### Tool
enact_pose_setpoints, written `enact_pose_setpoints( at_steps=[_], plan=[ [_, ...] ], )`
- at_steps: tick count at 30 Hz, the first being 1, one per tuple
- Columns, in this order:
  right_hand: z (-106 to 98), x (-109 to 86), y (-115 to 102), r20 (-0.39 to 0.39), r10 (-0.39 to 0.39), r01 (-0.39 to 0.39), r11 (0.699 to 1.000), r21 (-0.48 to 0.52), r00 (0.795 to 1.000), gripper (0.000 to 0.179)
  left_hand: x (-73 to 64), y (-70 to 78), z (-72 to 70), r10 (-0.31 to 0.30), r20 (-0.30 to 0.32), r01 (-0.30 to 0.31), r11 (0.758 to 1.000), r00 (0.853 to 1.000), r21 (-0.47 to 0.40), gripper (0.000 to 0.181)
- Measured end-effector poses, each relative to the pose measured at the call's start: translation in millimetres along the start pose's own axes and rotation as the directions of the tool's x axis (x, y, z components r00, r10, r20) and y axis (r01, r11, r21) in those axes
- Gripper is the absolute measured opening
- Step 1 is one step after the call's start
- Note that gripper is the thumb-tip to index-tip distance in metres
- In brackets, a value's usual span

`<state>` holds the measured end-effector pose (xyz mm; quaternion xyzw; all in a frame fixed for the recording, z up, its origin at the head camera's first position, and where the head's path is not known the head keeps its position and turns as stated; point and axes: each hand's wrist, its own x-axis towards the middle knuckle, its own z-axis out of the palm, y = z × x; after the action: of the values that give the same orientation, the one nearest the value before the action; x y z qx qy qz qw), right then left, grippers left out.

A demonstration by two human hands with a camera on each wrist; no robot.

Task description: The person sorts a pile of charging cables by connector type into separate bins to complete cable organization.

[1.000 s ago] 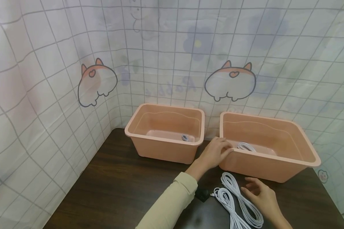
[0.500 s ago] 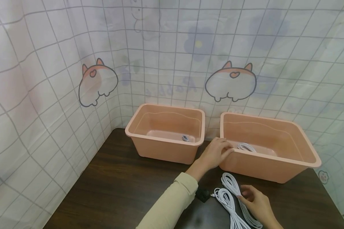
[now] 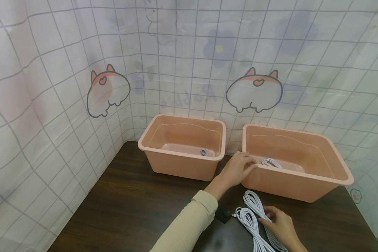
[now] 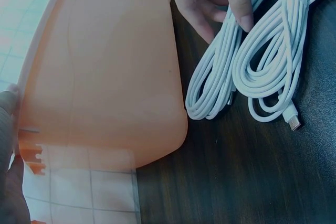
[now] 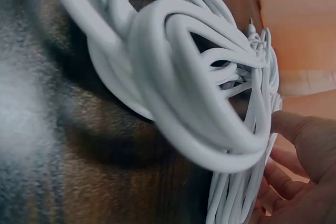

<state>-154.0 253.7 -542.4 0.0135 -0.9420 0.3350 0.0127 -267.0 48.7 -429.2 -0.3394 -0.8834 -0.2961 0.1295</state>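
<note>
My left hand (image 3: 237, 168) holds the rim of the right-hand pink plastic bin (image 3: 280, 183) at its near left corner; in the left wrist view its fingertips show on the rim at the left edge. Two bundled white cables lie side by side on the dark table. Around the bundle closer to the bin, a coiled cable (image 4: 212, 77), my right hand (image 3: 280, 225) curls its thumb and fingers. The second bundled cable (image 3: 250, 224) lies just to the left, with a metal USB-C plug (image 4: 293, 121) at its end. Large loops of cable fill the right wrist view.
A coil of white cable (image 3: 271, 162) lies inside the right bin. Beside it stands a second pink bin (image 3: 179, 166) holding a small coiled cord (image 3: 203, 152). A small black object (image 3: 223, 214) sits by the left sleeve. Patterned curtain (image 3: 182, 70) surrounds the table.
My right hand has moved left and down onto the cable bundle closer to the bin and closed its fingers on it. The left hand stays on the bin's rim.
</note>
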Motion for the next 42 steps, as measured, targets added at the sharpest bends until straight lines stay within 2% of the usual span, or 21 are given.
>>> enact_pose_setpoints(
  at_steps=[12,19,30,37,42],
  plan=[
    [-7.1,4.6,-5.9,0.047,0.059,-0.059,0.998,0.004,0.997,0.038,0.9,-1.0,0.5,-0.001,-0.004,0.001,1.000,1.000,0.010,0.021],
    [-15.3,-0.4,-8.9,0.048,0.045,-0.045,0.999,0.001,0.998,0.037,0.5,-2.0,1.5,-0.008,0.001,0.008,1.000,1.000,0.008,0.021],
    [-35.3,-5.9,-19.0,0.042,0.068,-0.067,0.998,-0.016,0.997,0.038,0.8,-1.3,2.4,-0.005,-0.002,0.005,1.000,1.000,0.023,0.023],
    [-47.8,-13.9,-19.2,0.019,0.037,-0.036,0.998,-0.059,0.999,0.037,0.7,-2.1,4.2,-0.009,-0.005,0.009,1.000,1.000,0.022,0.024],
    [-58.1,-17.8,-20.5,0.040,0.072,-0.069,0.996,-0.060,0.997,0.041,0.3,-2.7,4.8,-0.007,-0.010,0.007,1.000,1.000,0.019,0.023]
  ],
)
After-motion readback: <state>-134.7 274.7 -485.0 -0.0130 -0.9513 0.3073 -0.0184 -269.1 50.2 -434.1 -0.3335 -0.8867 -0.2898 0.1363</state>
